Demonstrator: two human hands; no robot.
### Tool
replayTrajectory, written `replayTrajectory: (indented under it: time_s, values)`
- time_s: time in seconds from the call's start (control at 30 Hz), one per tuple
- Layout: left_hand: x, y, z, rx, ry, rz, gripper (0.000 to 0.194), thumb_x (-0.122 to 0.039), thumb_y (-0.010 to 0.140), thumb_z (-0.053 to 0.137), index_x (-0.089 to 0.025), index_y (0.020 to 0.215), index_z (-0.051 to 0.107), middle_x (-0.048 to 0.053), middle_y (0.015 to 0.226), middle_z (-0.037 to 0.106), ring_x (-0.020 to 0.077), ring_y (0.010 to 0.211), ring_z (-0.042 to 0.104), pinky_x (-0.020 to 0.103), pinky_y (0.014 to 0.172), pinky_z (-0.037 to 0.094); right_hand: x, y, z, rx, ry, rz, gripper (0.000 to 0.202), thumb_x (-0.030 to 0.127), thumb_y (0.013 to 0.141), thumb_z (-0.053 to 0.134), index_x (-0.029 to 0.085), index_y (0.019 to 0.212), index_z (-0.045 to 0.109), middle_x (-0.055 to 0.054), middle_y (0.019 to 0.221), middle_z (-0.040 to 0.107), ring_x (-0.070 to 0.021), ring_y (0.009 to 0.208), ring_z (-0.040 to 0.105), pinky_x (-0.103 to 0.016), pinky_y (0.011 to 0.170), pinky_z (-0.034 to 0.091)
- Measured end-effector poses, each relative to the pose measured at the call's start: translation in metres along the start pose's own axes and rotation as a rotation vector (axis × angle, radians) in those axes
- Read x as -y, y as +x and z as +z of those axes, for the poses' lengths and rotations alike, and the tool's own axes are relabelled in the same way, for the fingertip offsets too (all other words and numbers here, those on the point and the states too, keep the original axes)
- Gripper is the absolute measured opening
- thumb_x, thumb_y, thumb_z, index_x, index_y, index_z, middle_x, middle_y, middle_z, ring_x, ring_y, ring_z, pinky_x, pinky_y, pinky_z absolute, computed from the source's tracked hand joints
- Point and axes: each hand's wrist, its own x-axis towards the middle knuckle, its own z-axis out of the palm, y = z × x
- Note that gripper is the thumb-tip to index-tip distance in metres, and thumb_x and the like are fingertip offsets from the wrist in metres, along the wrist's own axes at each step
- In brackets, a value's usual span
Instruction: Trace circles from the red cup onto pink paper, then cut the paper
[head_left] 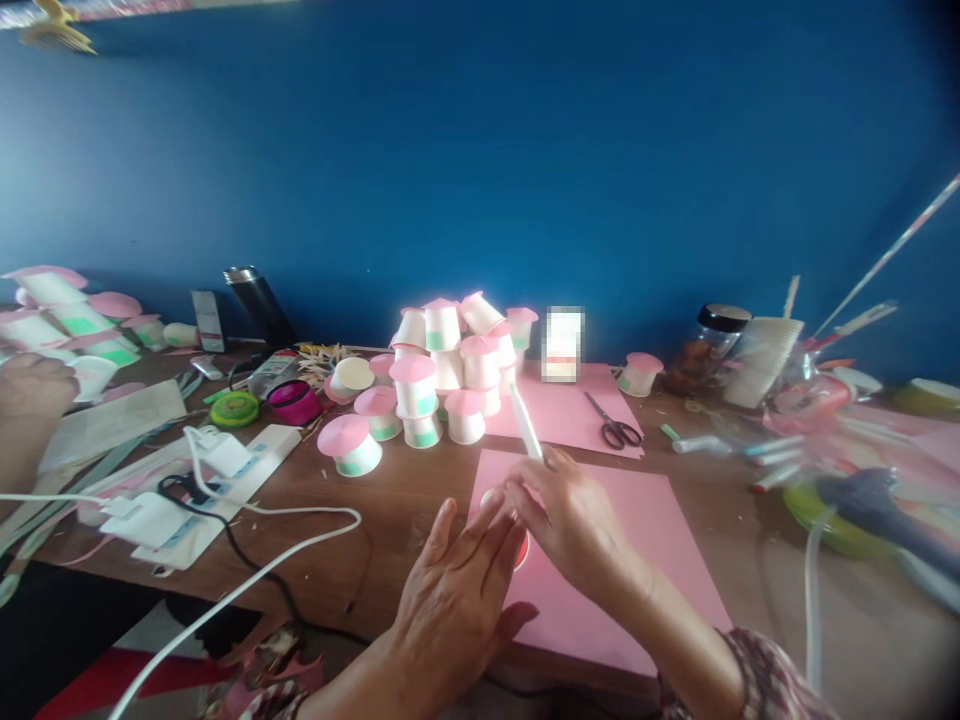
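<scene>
My right hand (574,510) is closed around a white pen (526,420), whose upper end points up and away from me. Its fingertips are beside those of my left hand (454,590), which lies with fingers stretched out over a round red and white thing (522,552). Mostly covered by the hands, that round thing rests on a sheet of pink paper (622,580); its kind I cannot make out. The pen's lower tip is hidden by my fingers.
Behind the sheet stand stacked paper cups with pink tops (442,370). Scissors (619,425) lie on more pink paper. A power strip (217,500) with white cables is at left, near another person's hand (34,400). A blurred glue gun (885,520) lies at right.
</scene>
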Motion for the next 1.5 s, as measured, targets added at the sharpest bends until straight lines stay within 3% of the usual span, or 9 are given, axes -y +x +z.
replayTrajectory:
  time_s: [0.17, 0.37, 0.57, 0.93, 1.2, 1.5]
  values:
    - [0.001, 0.001, 0.000, -0.007, 0.042, 0.028, 0.059, -0.050, 0.089, 0.047, -0.010, 0.132, 0.048, 0.011, 0.130, 0.058, 0.0226, 0.136, 0.033, 0.046, 0.117, 0.002, -0.006, -0.002, -0.001, -0.078, 0.097, 0.068, 0.014, 0.020, 0.090, 0.053, 0.021, 0.084, 0.065, -0.004, 0.086, 0.063, -0.0180, 0.077, 0.059, -0.026, 0.061, 0.045]
    - [0.000, -0.001, 0.001, 0.014, -0.005, -0.002, 0.059, -0.052, 0.088, 0.048, -0.014, 0.133, 0.047, 0.006, 0.137, 0.052, 0.0198, 0.138, 0.029, 0.043, 0.117, 0.000, 0.001, -0.001, -0.004, 0.040, 0.125, -0.065, 0.021, 0.020, 0.091, 0.051, 0.024, 0.096, 0.071, -0.006, 0.090, 0.067, -0.0219, 0.088, 0.056, -0.033, 0.076, 0.048]
    - [0.000, -0.001, 0.000, 0.014, -0.035, -0.005, 0.061, -0.052, 0.088, 0.048, -0.013, 0.134, 0.045, 0.008, 0.136, 0.054, 0.0212, 0.137, 0.032, 0.046, 0.117, -0.002, 0.003, 0.003, -0.007, 0.096, 0.240, -0.031, 0.020, 0.016, 0.088, 0.054, 0.023, 0.094, 0.072, -0.004, 0.090, 0.068, -0.0206, 0.092, 0.056, -0.031, 0.076, 0.047]
    - [0.001, -0.002, 0.001, 0.040, -0.029, 0.000, 0.059, -0.052, 0.090, 0.044, -0.013, 0.133, 0.047, 0.011, 0.137, 0.052, 0.0239, 0.136, 0.033, 0.052, 0.114, -0.006, 0.004, 0.006, -0.007, 0.136, 0.347, 0.039, 0.012, 0.019, 0.083, 0.057, 0.023, 0.080, 0.068, 0.001, 0.084, 0.068, -0.0171, 0.082, 0.059, -0.029, 0.073, 0.045]
    - [0.003, -0.004, 0.005, -0.018, 0.003, 0.033, 0.058, -0.053, 0.088, 0.045, -0.012, 0.128, 0.052, 0.012, 0.129, 0.058, 0.0265, 0.132, 0.039, 0.056, 0.114, -0.004, 0.002, 0.006, -0.011, 0.132, 0.338, 0.072, 0.015, 0.024, 0.085, 0.058, 0.025, 0.087, 0.073, -0.002, 0.087, 0.069, -0.0192, 0.084, 0.061, -0.029, 0.069, 0.048]
    - [0.002, -0.003, 0.001, 0.018, -0.001, 0.034, 0.060, -0.053, 0.088, 0.046, -0.009, 0.130, 0.049, 0.012, 0.131, 0.057, 0.0238, 0.133, 0.037, 0.055, 0.114, -0.006, 0.006, 0.014, -0.018, 0.223, 0.380, -0.015, 0.020, 0.012, 0.083, 0.055, 0.022, 0.078, 0.072, 0.003, 0.073, 0.070, -0.0116, 0.065, 0.058, -0.023, 0.061, 0.041]
